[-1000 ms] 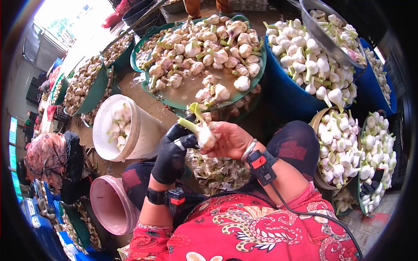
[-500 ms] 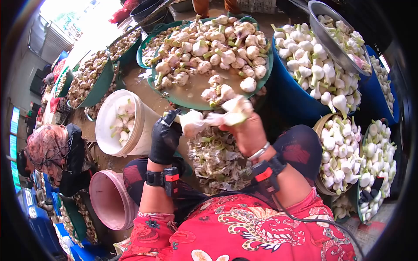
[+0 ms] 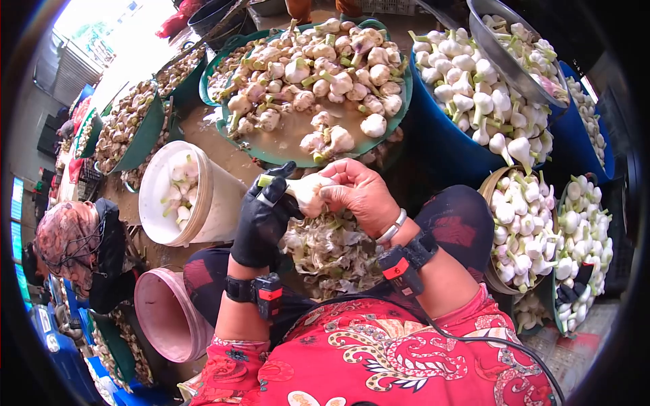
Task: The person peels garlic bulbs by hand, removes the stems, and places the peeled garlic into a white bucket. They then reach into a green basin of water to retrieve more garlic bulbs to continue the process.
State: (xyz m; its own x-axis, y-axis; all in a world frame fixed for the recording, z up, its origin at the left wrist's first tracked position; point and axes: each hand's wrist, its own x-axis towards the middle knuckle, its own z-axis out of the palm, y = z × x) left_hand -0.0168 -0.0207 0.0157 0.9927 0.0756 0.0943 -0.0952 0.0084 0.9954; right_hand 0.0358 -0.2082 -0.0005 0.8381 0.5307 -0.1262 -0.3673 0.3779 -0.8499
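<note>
No readable text, wrist labels (image 3: 395,268) illegible

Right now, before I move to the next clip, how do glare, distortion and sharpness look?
Head view: daylight blows out the upper left to white; head view: wide-lens bending, dark rounded corners, and the blue tub seems to lean; head view: left hand, right hand and the garlic bulb between them show no strong blur.

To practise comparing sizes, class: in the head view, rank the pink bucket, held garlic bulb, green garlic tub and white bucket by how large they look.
1. Green garlic tub
2. White bucket
3. Pink bucket, partly hidden
4. Held garlic bulb

Nearness may skew true sizes.
</note>
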